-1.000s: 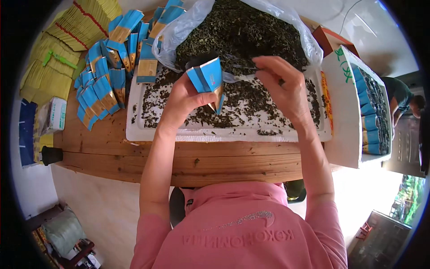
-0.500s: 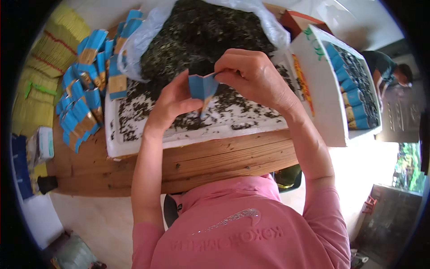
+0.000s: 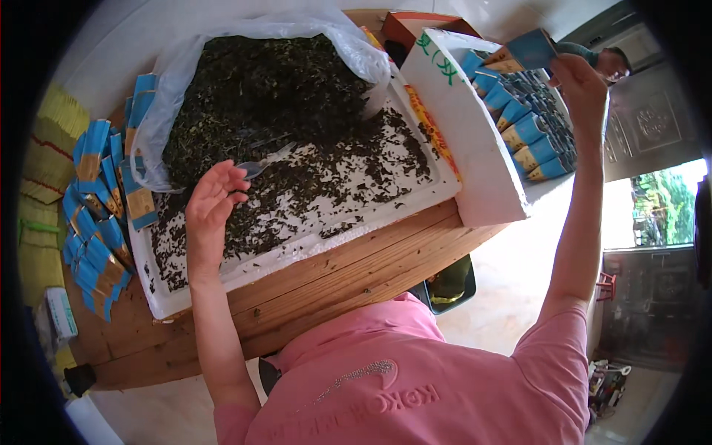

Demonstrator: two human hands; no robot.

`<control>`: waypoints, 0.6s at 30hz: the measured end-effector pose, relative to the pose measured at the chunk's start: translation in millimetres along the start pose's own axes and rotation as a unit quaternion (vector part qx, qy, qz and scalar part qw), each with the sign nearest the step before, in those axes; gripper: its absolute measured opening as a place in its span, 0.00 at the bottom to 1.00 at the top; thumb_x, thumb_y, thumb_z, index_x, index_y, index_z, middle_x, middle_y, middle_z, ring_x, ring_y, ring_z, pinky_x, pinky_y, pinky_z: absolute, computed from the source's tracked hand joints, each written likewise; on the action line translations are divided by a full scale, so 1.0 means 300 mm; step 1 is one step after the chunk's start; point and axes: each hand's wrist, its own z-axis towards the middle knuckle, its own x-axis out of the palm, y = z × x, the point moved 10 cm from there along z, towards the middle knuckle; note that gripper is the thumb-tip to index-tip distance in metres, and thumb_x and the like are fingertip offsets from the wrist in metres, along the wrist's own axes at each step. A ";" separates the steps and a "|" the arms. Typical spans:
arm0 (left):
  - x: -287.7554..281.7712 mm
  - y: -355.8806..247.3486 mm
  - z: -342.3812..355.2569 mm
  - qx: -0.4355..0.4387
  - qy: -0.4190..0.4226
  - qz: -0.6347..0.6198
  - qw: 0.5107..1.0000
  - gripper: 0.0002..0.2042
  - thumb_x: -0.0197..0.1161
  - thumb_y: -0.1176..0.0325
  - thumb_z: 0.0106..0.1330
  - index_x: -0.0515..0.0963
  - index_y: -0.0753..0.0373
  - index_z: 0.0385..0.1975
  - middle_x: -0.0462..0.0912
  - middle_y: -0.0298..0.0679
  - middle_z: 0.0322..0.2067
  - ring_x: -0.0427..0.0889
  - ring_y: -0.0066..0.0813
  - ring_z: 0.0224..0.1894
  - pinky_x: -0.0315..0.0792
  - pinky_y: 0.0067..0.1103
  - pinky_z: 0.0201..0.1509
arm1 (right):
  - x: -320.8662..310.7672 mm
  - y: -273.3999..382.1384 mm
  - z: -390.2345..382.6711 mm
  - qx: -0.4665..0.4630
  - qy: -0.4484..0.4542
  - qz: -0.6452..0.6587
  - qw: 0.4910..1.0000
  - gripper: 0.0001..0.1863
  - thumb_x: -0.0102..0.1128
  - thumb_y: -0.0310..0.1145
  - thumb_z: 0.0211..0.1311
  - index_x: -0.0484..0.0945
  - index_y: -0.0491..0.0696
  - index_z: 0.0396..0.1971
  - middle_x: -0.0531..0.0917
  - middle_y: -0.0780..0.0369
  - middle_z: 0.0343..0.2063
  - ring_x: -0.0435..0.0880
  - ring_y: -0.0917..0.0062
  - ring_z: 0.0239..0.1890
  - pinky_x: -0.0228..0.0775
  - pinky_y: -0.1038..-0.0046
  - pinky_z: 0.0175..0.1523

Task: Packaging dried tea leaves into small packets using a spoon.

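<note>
My right hand is raised at the far right, pinching a blue-and-tan paper packet by its end. That packet hangs above a white foam box in which similar filled packets stand in rows, their tops dark. Over the near left part of a white tray, my left hand is held with loosely curled fingers, apparently gripping nothing. Beside its fingertips lies a clear spoon. Dark dried leaves are heaped in a clear plastic bag and scattered across the tray.
Flat blue-and-tan packets are piled on the wooden table to the left. Yellow bundled stacks stand at the far left. Behind the foam box sits a red-brown box. Another person is at the far right.
My right hand has carried the packet from over the tray to above the foam box. My left hand has let go of it and sits lower left. The view has turned rightward.
</note>
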 end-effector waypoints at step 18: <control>0.011 0.015 -0.009 -0.030 0.013 0.068 0.997 0.24 0.63 0.67 0.60 0.70 0.68 0.57 0.76 0.38 0.46 0.74 0.25 0.46 0.67 0.20 0.55 | 0.239 -0.480 -0.220 0.145 0.128 -0.263 0.945 0.09 0.61 0.37 0.52 0.85 0.49 0.30 0.85 0.59 0.24 0.84 0.68 0.27 0.75 0.69 0.37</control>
